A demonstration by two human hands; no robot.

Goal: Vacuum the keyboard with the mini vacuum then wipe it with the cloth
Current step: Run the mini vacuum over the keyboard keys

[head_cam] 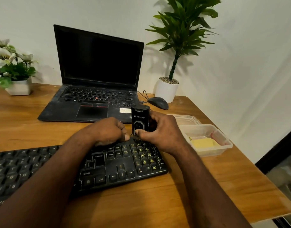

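A black keyboard [118,167] lies across the near part of the wooden desk, with yellowish debris on its number pad. The black mini vacuum [139,120] stands upright over the keyboard's top right corner, nozzle down. My right hand [161,135] grips the vacuum's body, thumb on its front near the button. My left hand [108,131] is curled beside the vacuum's lower end, fingertips at its base; what they pinch is hidden. A yellow cloth [204,143] lies folded in a clear plastic container [223,146] to the right.
An open black laptop [95,89] sits behind the keyboard, and a wired mouse [158,103] lies to its right. A white-potted green plant [167,89] stands at the back right, and a flower pot [19,88] stands at the back left. The desk edge [250,162] runs close on the right.
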